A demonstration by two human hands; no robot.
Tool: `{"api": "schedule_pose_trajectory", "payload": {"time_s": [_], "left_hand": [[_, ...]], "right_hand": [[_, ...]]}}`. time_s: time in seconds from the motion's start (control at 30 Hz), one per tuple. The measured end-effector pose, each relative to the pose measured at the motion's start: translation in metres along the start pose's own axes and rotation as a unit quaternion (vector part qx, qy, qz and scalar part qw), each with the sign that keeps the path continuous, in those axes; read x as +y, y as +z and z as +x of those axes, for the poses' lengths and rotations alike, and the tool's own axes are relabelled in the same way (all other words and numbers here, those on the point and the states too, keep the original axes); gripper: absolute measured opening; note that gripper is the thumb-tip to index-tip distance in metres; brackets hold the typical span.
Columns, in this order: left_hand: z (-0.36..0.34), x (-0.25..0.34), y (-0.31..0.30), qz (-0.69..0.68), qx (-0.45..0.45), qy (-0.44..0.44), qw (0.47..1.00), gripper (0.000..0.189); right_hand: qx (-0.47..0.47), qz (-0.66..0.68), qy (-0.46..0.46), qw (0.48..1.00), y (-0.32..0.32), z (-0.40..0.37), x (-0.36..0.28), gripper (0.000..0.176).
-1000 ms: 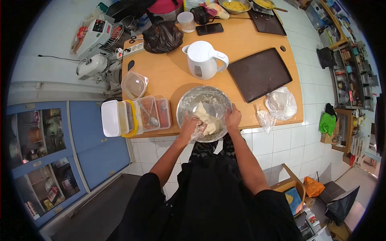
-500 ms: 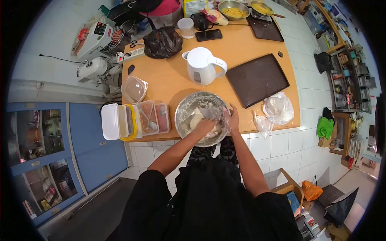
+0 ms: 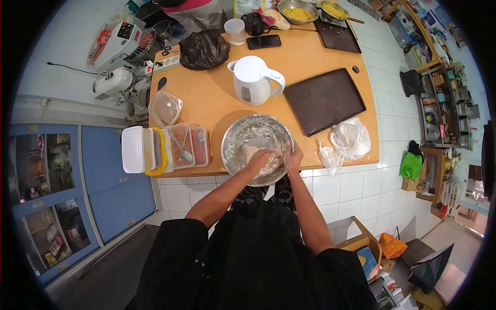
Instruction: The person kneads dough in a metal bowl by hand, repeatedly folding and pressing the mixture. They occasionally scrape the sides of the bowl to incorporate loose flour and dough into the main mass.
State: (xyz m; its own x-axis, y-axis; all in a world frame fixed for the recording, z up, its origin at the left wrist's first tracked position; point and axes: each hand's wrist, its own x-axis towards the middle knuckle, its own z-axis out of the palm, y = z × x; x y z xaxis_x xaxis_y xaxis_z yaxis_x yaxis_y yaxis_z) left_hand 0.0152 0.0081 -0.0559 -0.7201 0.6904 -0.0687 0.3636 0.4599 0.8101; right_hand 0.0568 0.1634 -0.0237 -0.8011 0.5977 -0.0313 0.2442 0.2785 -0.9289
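A metal mixing bowl (image 3: 238, 135) sits at the table's front edge, its inner wall smeared with flour and dough. Pale dough (image 3: 248, 151) lies in the bottom, partly covered by my left hand (image 3: 261, 161). That hand reaches down into the bowl with fingers curled into the dough, the fingertips hidden. On the right side, my right hand (image 3: 293, 159) grips the bowl's rim, with its fingers bent over the edge. A white electric kettle (image 3: 251, 80) stands just behind the bowl.
A dark baking tray (image 3: 325, 102) and plastic bags (image 3: 351, 139) lie to the right. Food containers (image 3: 182, 147) line the left front edge. Farther back are a black plastic bag (image 3: 205, 50), a phone (image 3: 264, 41), a lidded jar (image 3: 235, 32) and a pan of yellow food (image 3: 298, 14).
My right hand's fingers have closed down over the rim from a straighter pose. My left hand has stayed in the dough, shifting slightly. The whole view has drifted a little.
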Motion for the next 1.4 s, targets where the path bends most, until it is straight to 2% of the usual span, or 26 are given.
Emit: {"api": "schedule_pose_trajectory", "payload": {"time_s": [0.07,0.17,0.27,0.3,0.4,0.5,0.57,0.6,0.7,0.8,0.9,1.0,1.03,1.13,1.17,1.27,1.3,1.37,1.4], "left_hand": [[-0.013,-0.016,0.005,0.017,-0.026,0.056,0.998,0.026],[-0.038,-0.023,-0.002,0.054,-0.018,0.12,0.991,0.026],[-0.042,0.023,-0.045,0.104,-0.065,0.011,0.992,0.027],[-0.04,-0.015,-0.023,0.084,-0.012,0.003,0.996,0.034],[-0.01,0.016,-0.045,0.115,0.047,-0.136,0.983,0.04],[0.021,0.015,-0.035,0.11,0.121,-0.088,0.983,0.038],[0.04,0.003,-0.008,0.186,-0.045,-0.147,0.971,0.035],[0.046,-0.001,0.002,0.221,-0.129,-0.174,0.951,0.035],[0.041,0.046,-0.011,0.212,-0.126,-0.134,0.96,0.032],[0.018,0.019,-0.005,0.085,-0.109,-0.054,0.989,0.028],[-0.025,-0.009,-0.002,0.052,0.027,0.126,0.99,0.025],[-0.048,0.027,-0.053,0.086,-0.048,0.11,0.989,0.027],[-0.051,0.015,-0.055,0.055,-0.067,0.098,0.991,0.03],[-0.045,0.055,-0.089,0.147,-0.121,-0.007,0.982,0.027],[-0.043,0.053,-0.094,0.203,-0.104,0.018,0.973,0.033],[-0.025,0.045,-0.069,0.213,-0.007,-0.034,0.976,0.039],[-0.019,0.023,-0.044,0.179,0.005,-0.084,0.98,0.043],[-0.005,0.016,-0.027,0.225,0.006,-0.079,0.971,0.039],[0.001,0.014,-0.021,0.246,0.004,-0.076,0.966,0.037]], "right_hand": [[-0.035,-0.02,-0.001,0.999,-0.003,0.009,0.011,0.024],[-0.059,-0.008,0.016,0.998,-0.004,0.012,0.011,0.024],[-0.067,-0.067,-0.014,0.995,-0.002,0.013,0.005,0.023],[-0.064,-0.057,-0.003,0.996,0.001,0.014,0.003,0.023],[-0.055,-0.041,0.024,0.997,0.007,0.014,-0.006,0.022],[-0.065,-0.045,0.028,0.997,0.007,0.019,-0.018,0.022],[-0.074,-0.038,0.032,0.996,0.01,0.021,-0.011,0.021],[-0.066,-0.052,0.002,0.996,0.012,0.024,-0.011,0.021],[-0.059,-0.102,-0.047,0.992,0.009,0.028,-0.01,0.02],[-0.094,-0.139,-0.059,0.984,0.006,0.043,-0.012,0.019],[-0.111,-0.146,-0.063,0.981,0.001,0.051,-0.005,0.018],[-0.118,-0.14,-0.059,0.981,-0.001,0.05,-0.005,0.019],[-0.12,-0.142,-0.068,0.98,0.0,0.052,-0.004,0.02],[-0.13,-0.165,-0.08,0.974,0.003,0.059,-0.008,0.021],[-0.134,-0.174,-0.081,0.972,0.006,0.061,-0.01,0.022],[-0.172,-0.089,-0.015,0.981,0.01,0.066,-0.015,0.024],[-0.166,-0.048,-0.005,0.985,0.013,0.064,-0.016,0.025],[-0.153,0.029,0.019,0.988,0.011,0.048,-0.013,0.03],[-0.123,0.016,0.029,0.992,0.008,0.034,-0.01,0.031]]}}
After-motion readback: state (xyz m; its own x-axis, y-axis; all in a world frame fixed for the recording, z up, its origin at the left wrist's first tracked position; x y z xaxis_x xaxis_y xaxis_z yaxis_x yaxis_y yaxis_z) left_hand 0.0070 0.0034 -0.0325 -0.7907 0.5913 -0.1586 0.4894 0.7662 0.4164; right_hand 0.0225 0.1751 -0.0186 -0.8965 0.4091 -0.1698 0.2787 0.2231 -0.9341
